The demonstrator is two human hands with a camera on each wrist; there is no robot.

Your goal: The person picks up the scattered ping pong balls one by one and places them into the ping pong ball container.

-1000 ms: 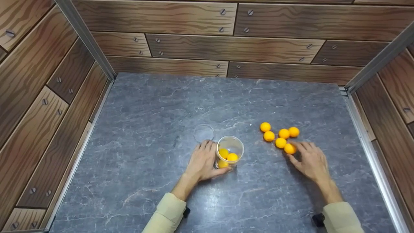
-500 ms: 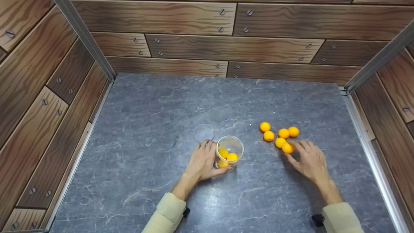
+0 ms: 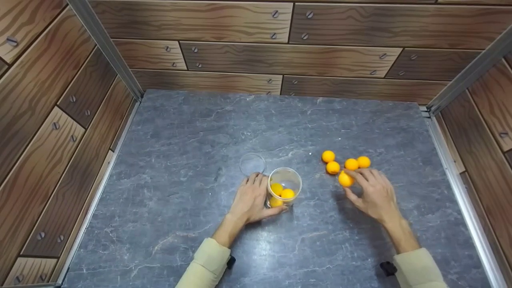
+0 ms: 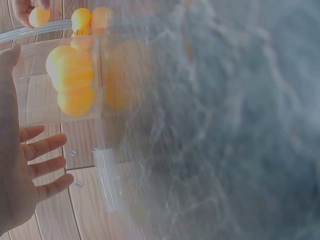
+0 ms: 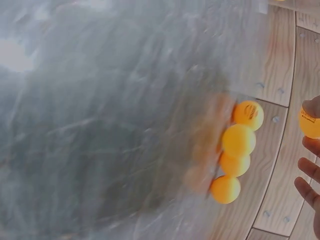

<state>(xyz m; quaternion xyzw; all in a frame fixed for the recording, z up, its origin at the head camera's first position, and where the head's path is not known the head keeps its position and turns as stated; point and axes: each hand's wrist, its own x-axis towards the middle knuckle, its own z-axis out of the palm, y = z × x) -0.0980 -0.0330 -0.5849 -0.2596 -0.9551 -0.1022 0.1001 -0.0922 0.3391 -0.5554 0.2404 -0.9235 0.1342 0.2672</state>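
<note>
A clear plastic jar (image 3: 295, 181) stands upright and open-topped, with three orange table tennis balls (image 3: 287, 194) inside. My left hand (image 3: 250, 200) holds it from the left, thumb round the near side; the left wrist view shows the other fingers (image 4: 47, 147) spread. Over the loose balls at the right, my right hand (image 3: 374, 196) pinches one orange table tennis ball (image 3: 346, 179) between thumb and fingertips. The right wrist view also has this printed ball (image 5: 311, 124) at its right edge. Left of the hand, a loose ball (image 3: 333, 168) touches another; two more balls (image 3: 351, 164) lie just beyond the fingers.
A thin, clear round lid (image 3: 252, 164) lies flat behind the left hand. The grey marbled tabletop (image 3: 192, 160) is bounded by wood-patterned walls (image 3: 224, 56) at the back and sides, with metal rails (image 3: 460, 200) along the edges.
My right hand has taken the nearest loose ball and moved it left and slightly away, so it now covers the neighbouring ball. The left hand and jar have stayed in place.
</note>
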